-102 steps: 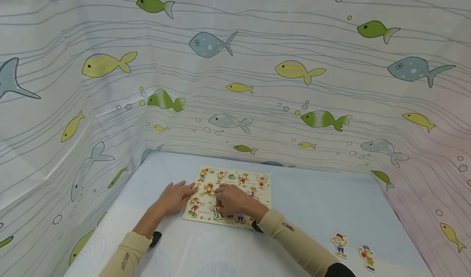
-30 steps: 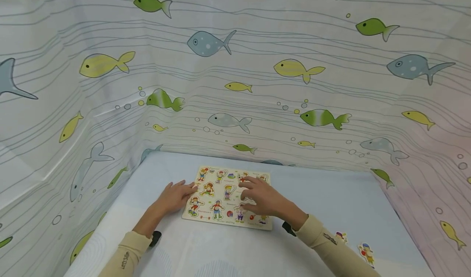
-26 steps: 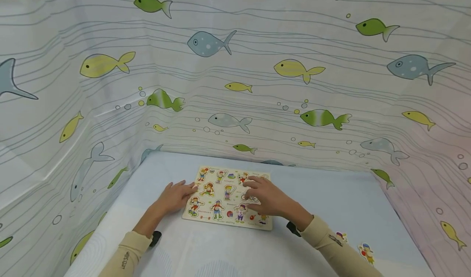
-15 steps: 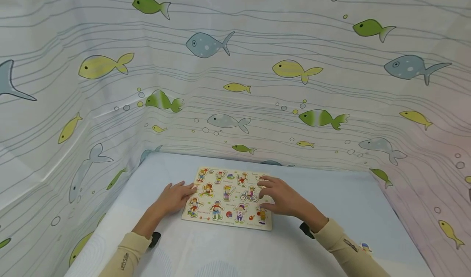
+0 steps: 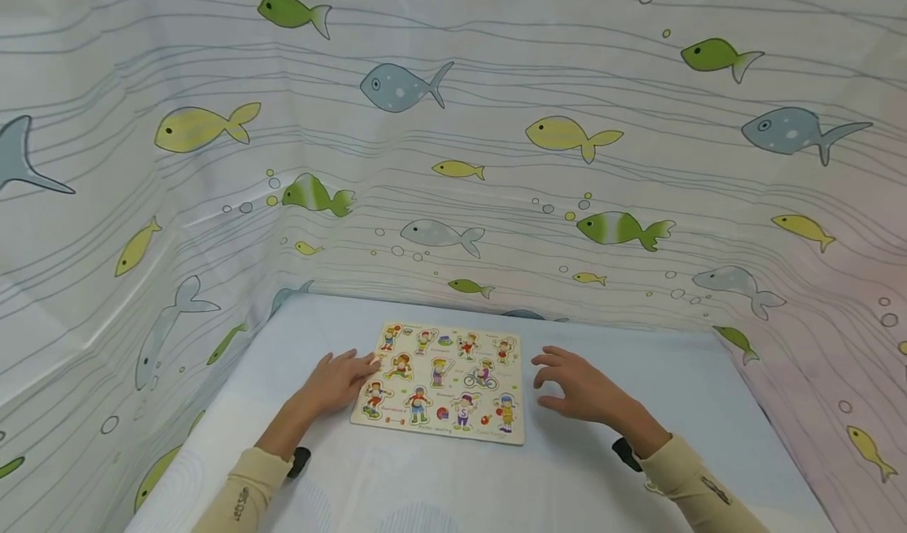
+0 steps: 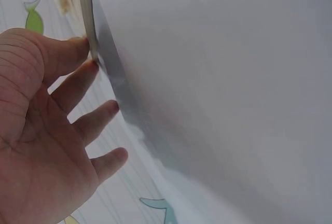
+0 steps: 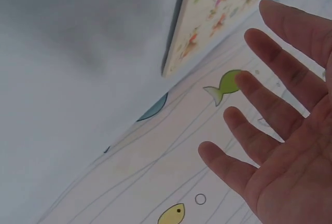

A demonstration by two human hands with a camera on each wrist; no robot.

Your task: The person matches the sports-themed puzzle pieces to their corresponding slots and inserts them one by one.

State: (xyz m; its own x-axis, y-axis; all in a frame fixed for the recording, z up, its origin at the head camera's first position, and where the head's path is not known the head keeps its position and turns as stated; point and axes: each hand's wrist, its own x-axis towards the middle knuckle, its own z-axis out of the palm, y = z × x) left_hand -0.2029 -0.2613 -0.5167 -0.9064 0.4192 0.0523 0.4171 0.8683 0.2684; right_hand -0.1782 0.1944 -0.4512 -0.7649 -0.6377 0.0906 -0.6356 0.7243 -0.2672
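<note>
A wooden puzzle board (image 5: 453,399) with cartoon children playing sports lies flat on the table in the head view. Its left edge is touched by my left hand (image 5: 338,379); in the left wrist view the thumb (image 6: 72,53) and forefinger meet the side of the board, the other fingers spread loosely. My right hand (image 5: 581,383) is just right of the board, apart from it, with nothing in the fingers. The right wrist view shows that palm and its spread fingers (image 7: 270,99). A baseball batter piece (image 5: 438,372) sits in the board's middle.
The pale table (image 5: 397,478) is enclosed by a fish-printed cloth (image 5: 453,202) at the back and sides. By the right sleeve (image 5: 690,478) shows a small pale-yellow bit, too little to identify. Each wrist carries a dark strap device (image 5: 299,462).
My right hand has left the middle of the board and moved right, off it. Its arm now covers where two loose figure pieces lay. My left hand has stayed at the board's edge.
</note>
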